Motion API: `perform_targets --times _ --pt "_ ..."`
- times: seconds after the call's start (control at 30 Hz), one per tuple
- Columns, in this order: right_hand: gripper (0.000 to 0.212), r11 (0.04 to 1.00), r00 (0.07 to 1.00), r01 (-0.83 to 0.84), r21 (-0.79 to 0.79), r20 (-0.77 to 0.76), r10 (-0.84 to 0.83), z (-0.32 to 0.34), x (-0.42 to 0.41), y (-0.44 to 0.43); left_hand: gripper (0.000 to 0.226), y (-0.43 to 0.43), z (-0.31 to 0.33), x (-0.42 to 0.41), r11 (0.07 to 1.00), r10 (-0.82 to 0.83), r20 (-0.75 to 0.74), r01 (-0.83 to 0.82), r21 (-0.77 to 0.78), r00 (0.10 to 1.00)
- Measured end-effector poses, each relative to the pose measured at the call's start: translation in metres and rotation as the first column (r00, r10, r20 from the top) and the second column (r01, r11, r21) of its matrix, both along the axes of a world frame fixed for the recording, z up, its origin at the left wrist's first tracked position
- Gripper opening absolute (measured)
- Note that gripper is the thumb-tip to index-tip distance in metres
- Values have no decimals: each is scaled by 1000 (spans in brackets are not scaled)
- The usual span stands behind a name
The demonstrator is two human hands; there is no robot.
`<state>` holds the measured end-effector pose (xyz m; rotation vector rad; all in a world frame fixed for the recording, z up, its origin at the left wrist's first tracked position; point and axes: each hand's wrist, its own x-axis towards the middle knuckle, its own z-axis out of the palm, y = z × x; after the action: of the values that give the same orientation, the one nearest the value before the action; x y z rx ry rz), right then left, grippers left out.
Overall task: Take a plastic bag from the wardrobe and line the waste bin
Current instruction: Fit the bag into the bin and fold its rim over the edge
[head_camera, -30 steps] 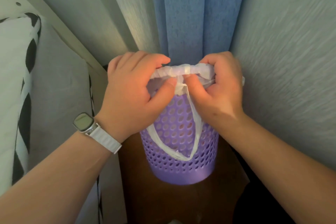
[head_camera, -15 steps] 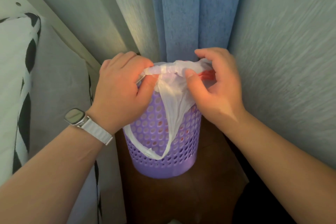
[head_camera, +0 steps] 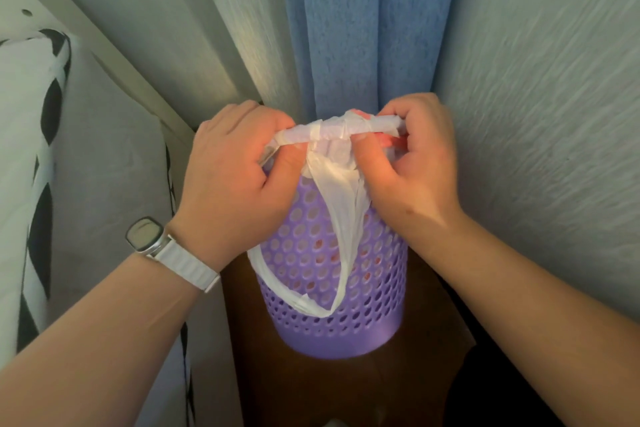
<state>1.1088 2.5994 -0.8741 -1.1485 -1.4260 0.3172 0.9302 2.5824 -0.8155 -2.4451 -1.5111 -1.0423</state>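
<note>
A purple perforated waste bin (head_camera: 332,295) stands on a dark wooden surface in a corner. A white plastic bag (head_camera: 341,184) sits in it, its edge rolled into a band along the near rim. One bag handle hangs as a loop down the bin's front. My left hand (head_camera: 239,180) pinches the rolled band at its left end. My right hand (head_camera: 412,166) grips the band at its right end, thumb pressing the bag against the rim. The bin's mouth is hidden behind my hands.
A blue curtain (head_camera: 370,28) hangs straight behind the bin, between pale textured curtains (head_camera: 540,80). A white pillow with black pattern (head_camera: 31,163) lies at the left, close to my left forearm. The dark wooden surface (head_camera: 311,388) continues toward me.
The bin has shifted right again after drifting left. Both hands have closed tighter on the rolled bag edge, which now stretches straight between them.
</note>
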Motion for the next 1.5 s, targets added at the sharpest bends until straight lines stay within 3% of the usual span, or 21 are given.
perform_targets --times 0.13,0.27,0.5,0.87,1.13,1.33,1.5 --pt "27 1000 999 28 0 17 -28 4 -5 -5 26 -5 4 3 995 28 -99 -17 102 995" --pt "30 1000 999 21 7 49 -22 7 -11 -10 30 -10 2 14 992 83 -133 -70 102 988" --pt "23 999 998 -50 0 50 50 8 -16 -13 24 -3 -3 5 994 82 -102 -75 73 991" --pt "45 995 994 -96 24 56 95 1 3 5 21 7 -1 -11 988 118 -15 -116 103 993" --pt "26 996 1000 -10 84 6 10 -2 2 5 23 -1 -2 2 999 21 60 -24 42 998" --pt "29 998 999 34 47 36 -36 2 -4 -2 33 -10 4 12 997 66 -65 -63 51 996" --pt "29 999 998 35 28 55 -37 7 -12 -8 21 -10 -1 18 990 108 -40 -104 100 993"
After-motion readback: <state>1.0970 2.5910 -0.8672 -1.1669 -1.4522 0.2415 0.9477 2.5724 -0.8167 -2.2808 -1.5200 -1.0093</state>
